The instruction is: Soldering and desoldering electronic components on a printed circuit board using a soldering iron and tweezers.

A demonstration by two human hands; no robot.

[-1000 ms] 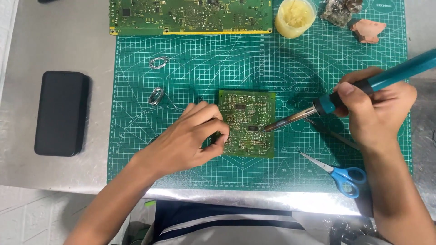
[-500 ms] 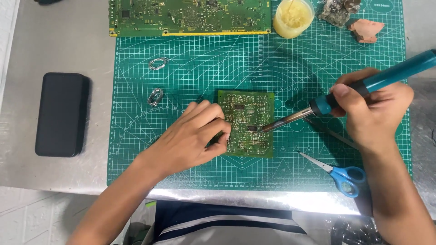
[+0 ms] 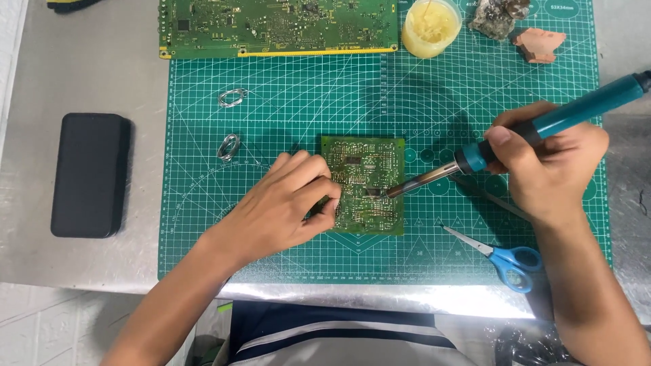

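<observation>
Overhead view of a green cutting mat [image 3: 285, 88] on a metal table. Far left, off the mat: black phone [image 3: 89, 175]. Left hand [image 3: 285, 207], fingers curled, pins the left edge of a small green circuit board [image 3: 366, 183] at mat centre. Right hand [image 3: 553, 159], closed round a teal soldering iron [image 3: 536, 129], tip touching the board's right side. Near right: blue scissors [image 3: 502, 254].

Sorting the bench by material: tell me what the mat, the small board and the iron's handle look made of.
Mat: looks like matte green vinyl or rubber, with a printed white grid.
Small board: apparently rigid green laminate, dotted with tiny parts and solder points.
Iron handle: probably teal plastic or rubber, smooth with a dull sheen; the shaft is bare grey metal. The right hand holds it.
</observation>
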